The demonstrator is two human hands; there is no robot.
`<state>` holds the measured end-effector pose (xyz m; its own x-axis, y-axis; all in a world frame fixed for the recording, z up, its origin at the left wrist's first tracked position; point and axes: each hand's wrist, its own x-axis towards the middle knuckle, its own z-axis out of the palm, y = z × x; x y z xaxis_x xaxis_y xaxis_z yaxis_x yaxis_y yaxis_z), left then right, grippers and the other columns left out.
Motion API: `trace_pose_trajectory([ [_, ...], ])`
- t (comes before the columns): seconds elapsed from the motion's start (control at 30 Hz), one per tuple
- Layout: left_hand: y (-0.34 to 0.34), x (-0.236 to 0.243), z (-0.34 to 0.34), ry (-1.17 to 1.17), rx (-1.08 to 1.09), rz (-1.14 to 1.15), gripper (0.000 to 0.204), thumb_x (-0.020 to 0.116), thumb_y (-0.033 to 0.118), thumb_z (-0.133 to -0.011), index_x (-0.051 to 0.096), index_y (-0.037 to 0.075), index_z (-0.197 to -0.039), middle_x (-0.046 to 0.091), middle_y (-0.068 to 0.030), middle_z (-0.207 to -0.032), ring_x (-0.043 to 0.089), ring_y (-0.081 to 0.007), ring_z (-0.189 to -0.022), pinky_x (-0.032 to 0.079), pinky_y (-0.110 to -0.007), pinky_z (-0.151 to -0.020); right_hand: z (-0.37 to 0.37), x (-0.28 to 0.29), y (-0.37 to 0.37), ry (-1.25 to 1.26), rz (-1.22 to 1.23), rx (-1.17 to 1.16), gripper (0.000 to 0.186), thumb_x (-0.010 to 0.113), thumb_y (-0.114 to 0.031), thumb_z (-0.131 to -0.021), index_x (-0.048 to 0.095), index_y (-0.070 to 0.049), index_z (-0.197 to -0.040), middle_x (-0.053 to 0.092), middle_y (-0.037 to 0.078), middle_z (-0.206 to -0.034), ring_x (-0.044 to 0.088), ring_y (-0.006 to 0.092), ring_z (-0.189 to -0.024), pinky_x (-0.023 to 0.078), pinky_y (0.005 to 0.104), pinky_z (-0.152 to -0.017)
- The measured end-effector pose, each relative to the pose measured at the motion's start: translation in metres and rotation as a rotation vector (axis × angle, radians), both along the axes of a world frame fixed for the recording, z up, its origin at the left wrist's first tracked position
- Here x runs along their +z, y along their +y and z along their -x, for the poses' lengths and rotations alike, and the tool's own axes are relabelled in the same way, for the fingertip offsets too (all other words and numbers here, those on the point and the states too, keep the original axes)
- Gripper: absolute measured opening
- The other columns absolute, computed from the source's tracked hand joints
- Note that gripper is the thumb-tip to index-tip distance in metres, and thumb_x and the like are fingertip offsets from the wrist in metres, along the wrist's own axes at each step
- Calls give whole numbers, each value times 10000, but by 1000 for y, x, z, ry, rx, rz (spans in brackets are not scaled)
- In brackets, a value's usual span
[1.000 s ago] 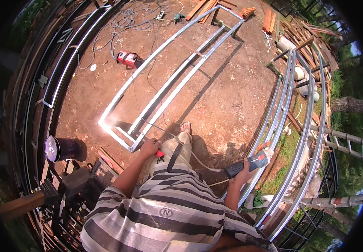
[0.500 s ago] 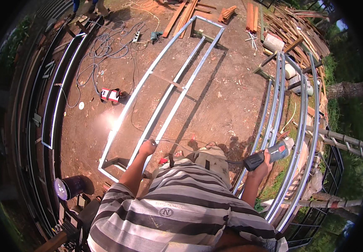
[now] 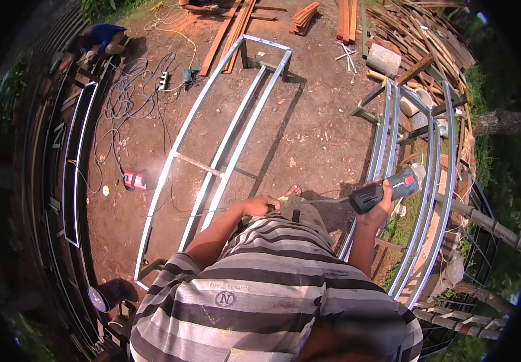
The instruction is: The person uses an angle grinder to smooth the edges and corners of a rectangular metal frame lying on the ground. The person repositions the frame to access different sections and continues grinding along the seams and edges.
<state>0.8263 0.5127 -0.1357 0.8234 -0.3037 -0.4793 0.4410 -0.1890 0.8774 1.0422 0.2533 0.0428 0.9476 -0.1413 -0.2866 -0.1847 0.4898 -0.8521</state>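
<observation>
In my right hand [image 3: 382,205] is an angle grinder [image 3: 387,190] with a dark blue-and-black body and a red switch. It is held out to the right beside long metal bars, its head away from me. My left hand [image 3: 260,206] is closed in front of my waist around the grinder's power cord [image 3: 324,200]. The cord runs from the tool's rear to this hand, then on leftward across a long silver metal frame [image 3: 162,175]. That frame stands in front of me to the left, with a thin crosspiece [image 3: 199,165] between its rails.
Several metal bars [image 3: 434,181] lie on supports at my right. Another long frame [image 3: 81,163] is at the left. Tangled cables [image 3: 129,96], a red box-shaped thing [image 3: 134,180] and a dark bucket [image 3: 108,295] stand on the dirt. A person in blue [image 3: 100,39] crouches far left.
My left hand has moved right, from over the metal frame to my waist. The grinder stays in my right hand. My view has shifted, bringing the crouching person in blue more fully into sight.
</observation>
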Motion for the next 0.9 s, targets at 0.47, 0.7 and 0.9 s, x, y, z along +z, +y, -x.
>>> trace_pose_trajectory([
  [0.47, 135, 64, -178, -93, 521, -607, 211, 808, 198, -907, 742, 12, -979, 746, -159, -934, 723, -308, -879, 541, -419, -793, -287, -5, 120, -36, 98, 186, 265, 714, -198, -974, 604, 8, -1099, 668, 118, -911, 699, 244, -764, 606, 388, -704],
  [0.7, 215, 33, -326, -161, 895, -831, 189, 780, 187, -911, 745, 35, -1018, 741, -170, -1071, 700, -385, -1031, 537, -459, -887, -410, -52, 194, 173, 157, 218, 261, 752, -171, -918, 607, -10, -1064, 679, 127, -829, 700, 262, -680, 614, 399, -640],
  [0.9, 300, 88, -436, -315, 1048, -869, 210, 765, 194, -929, 726, 22, -1042, 734, -179, -1048, 691, -410, -975, 538, -475, -858, -500, -57, 252, 296, 83, 300, 228, 749, -233, -933, 629, -47, -988, 691, 136, -784, 699, 269, -669, 607, 385, -652],
])
